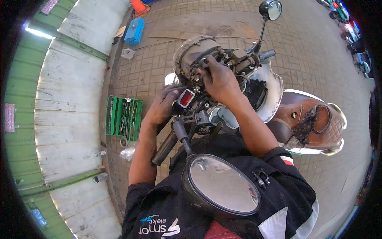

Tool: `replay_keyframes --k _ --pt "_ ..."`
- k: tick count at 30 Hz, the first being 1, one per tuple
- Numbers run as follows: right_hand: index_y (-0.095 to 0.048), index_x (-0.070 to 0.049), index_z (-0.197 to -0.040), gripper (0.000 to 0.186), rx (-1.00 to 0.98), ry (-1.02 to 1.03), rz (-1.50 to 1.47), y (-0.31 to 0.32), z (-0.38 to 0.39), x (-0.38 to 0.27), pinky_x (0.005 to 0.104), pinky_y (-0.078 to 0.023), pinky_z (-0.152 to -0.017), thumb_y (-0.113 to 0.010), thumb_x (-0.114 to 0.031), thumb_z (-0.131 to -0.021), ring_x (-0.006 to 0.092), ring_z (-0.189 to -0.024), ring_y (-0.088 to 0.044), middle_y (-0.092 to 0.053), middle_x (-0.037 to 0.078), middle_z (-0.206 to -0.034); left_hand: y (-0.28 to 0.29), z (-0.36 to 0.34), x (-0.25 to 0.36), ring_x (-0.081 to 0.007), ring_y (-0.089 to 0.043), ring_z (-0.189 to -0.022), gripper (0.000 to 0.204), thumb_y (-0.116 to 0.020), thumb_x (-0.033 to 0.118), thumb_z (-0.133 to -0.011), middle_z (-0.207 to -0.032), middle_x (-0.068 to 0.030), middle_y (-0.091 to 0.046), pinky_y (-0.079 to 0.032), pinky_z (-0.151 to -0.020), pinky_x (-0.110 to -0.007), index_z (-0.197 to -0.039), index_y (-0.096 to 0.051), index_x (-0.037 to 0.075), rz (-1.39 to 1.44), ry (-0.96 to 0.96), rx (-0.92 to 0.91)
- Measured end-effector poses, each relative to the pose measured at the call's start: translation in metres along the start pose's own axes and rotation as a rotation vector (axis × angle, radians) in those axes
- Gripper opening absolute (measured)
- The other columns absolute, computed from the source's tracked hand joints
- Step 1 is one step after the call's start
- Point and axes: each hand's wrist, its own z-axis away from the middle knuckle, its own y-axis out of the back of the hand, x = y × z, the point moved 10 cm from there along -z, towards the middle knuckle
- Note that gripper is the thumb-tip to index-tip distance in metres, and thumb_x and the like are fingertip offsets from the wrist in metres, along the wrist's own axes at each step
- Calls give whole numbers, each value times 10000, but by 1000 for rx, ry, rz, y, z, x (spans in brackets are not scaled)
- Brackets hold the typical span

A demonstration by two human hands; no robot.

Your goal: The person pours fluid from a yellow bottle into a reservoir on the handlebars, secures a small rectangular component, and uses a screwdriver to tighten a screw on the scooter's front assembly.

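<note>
A partly stripped scooter front holds a round dark headlamp housing [191, 53] with exposed fittings and cables. My right hand [219, 81] is closed at the fittings beside the housing, its fingertips pinching something dark I cannot make out. Lower left, my left hand [163, 103] has curled fingers against the assembly next to a red rectangular part in a silver frame [186, 98]; what they grip is hidden. A black grip [162, 151] and a round mirror [223, 184] are below. The second mirror [269, 11] stands at the top right.
A green toolbox of tools [123, 117], blue metal box [134, 31] and orange cone [138, 8] stand on paving beside the panelled wall [71, 87]. The brown seat [326, 127] carries loose dark parts [308, 123]. Parked scooters [354, 40] line the far right.
</note>
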Motion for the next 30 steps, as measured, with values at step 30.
replay_keyframes --k 30 --pt "-602 -5 -1009 186 -1 -170 -485 6 71 62 297 -476 -785 -671 -166 -946 135 -888 -590 -663 95 -946 -4 3 19 -246 -570 -1172 381 -452 251 -1008 -1249 -166 -614 -407 -1043 -335 -1209 -635 -16 13 8 37"
